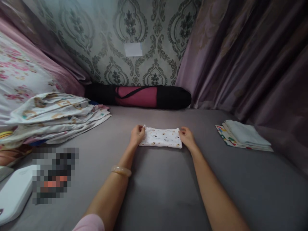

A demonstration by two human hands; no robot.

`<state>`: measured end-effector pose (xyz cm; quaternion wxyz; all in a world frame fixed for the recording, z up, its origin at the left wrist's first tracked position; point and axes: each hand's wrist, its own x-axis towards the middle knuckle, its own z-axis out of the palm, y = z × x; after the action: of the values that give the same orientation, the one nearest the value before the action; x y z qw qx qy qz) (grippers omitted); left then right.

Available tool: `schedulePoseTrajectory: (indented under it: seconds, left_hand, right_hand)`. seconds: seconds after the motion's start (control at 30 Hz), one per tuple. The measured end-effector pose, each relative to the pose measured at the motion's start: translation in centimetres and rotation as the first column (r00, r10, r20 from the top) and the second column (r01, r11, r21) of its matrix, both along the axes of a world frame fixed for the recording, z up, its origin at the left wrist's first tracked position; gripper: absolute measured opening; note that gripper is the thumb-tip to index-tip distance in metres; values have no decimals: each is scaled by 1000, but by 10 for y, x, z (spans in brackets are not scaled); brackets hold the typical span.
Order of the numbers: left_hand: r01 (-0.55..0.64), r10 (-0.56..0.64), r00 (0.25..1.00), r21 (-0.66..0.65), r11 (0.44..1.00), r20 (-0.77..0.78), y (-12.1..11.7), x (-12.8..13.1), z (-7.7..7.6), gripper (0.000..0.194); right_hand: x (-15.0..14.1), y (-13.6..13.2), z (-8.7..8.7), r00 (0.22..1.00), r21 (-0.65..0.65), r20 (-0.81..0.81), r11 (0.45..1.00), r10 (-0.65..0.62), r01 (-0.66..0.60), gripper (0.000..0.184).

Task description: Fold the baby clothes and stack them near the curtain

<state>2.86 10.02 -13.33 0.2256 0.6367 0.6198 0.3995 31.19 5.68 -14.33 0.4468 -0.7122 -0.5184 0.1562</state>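
A small white cloth [161, 138] with a scattered print lies folded into a rectangle on the grey sheet [163, 186], in the middle of the head view. My left hand [138, 134] pinches its far left corner, which is lifted slightly to a point. At the opposite end, my right hand [186, 137] has its fingers closed on the right edge. Both thumbs are partly hidden by the hands. A pale bangle [121, 171] circles my left forearm.
On the right sits a stack of folded cloths [249, 134]. Crumpled printed cloths [57, 115] are heaped at the left, behind a white device [16, 192] and a pixelated patch. A black and pink rolled bag [138, 96] lies along the wall, between purple curtains [216, 57].
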Motion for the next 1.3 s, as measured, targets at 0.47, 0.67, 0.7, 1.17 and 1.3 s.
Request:
schedulePoseTrajectory:
  seconds: [0.47, 0.67, 0.7, 1.17, 1.3]
  left_hand:
    - [-47, 62, 994, 152, 987, -95, -12, -3, 14, 21]
    - [393, -284, 836, 153, 907, -469, -46, 39, 32, 31]
    - [414, -309, 802, 104, 904, -511, -50, 45, 31, 33]
    - [255, -253, 764, -82, 963, -593, -51, 37, 8, 64]
    - [177, -238, 745, -158, 971, -623, -49, 32, 12, 82]
  right_hand:
    - [-11, -12, 22, 970, 29, 230, 996, -84, 80, 35]
    - [-79, -28, 45, 766, -102, 495, 903, 410, -417, 46]
    - [-89, -31, 45, 720, -165, 517, 879, 463, -447, 48]
    - [-84, -38, 34, 676, -423, 541, 857, 500, -296, 58]
    - [-78, -37, 34, 689, -473, 553, 857, 469, -205, 61]
